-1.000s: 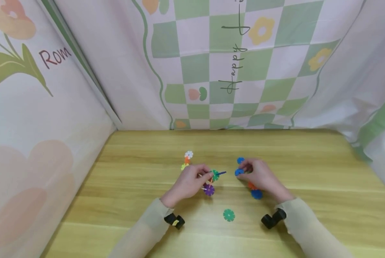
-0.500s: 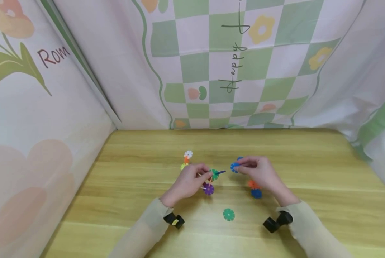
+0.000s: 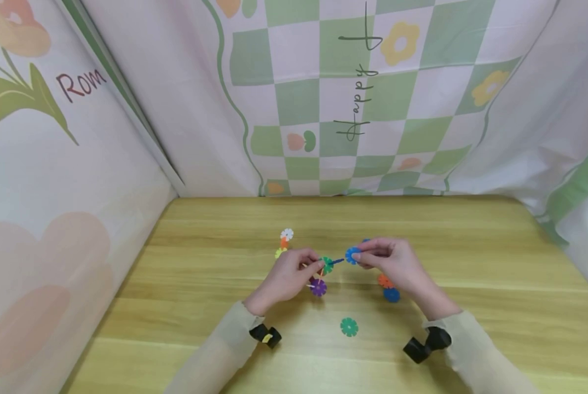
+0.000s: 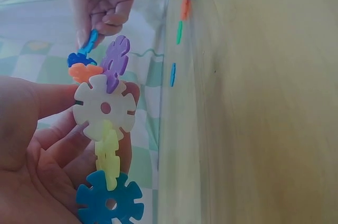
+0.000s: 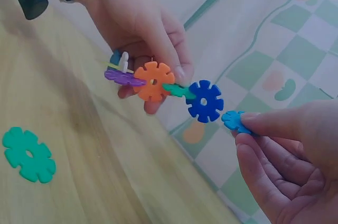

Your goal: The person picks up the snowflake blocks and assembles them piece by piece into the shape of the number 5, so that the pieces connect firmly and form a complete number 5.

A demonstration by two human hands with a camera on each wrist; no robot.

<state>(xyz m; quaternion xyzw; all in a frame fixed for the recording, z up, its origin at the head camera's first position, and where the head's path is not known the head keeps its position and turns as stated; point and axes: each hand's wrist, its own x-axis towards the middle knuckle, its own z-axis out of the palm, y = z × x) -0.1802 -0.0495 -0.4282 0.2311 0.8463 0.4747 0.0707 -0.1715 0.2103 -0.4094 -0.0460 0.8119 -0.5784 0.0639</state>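
My left hand (image 3: 289, 273) holds a chain of notched snowflake discs joined edge to edge. In the left wrist view the chain shows a teal disc (image 4: 110, 203), a yellow disc (image 4: 108, 155), a white disc (image 4: 104, 109) and a purple disc (image 4: 115, 63). The right wrist view adds an orange disc (image 5: 153, 81), a green disc (image 5: 178, 90) and a dark blue end disc (image 5: 205, 101). My right hand (image 3: 397, 268) pinches a light blue disc (image 5: 236, 122) between thumb and fingers. Its rim is right beside the dark blue disc; I cannot tell whether they touch.
A loose green disc (image 3: 349, 327) lies on the wooden table (image 3: 215, 350). Behind my left hand are white (image 3: 287, 235) and yellow discs (image 3: 281, 253). Near my right hand lie an orange disc (image 3: 385, 281) and a blue disc (image 3: 391, 295). Printed curtains (image 3: 294, 104) stand behind.
My right hand has lifted the light blue disc and carried it left, up to the chain's dark blue end. My left hand has stayed almost still.
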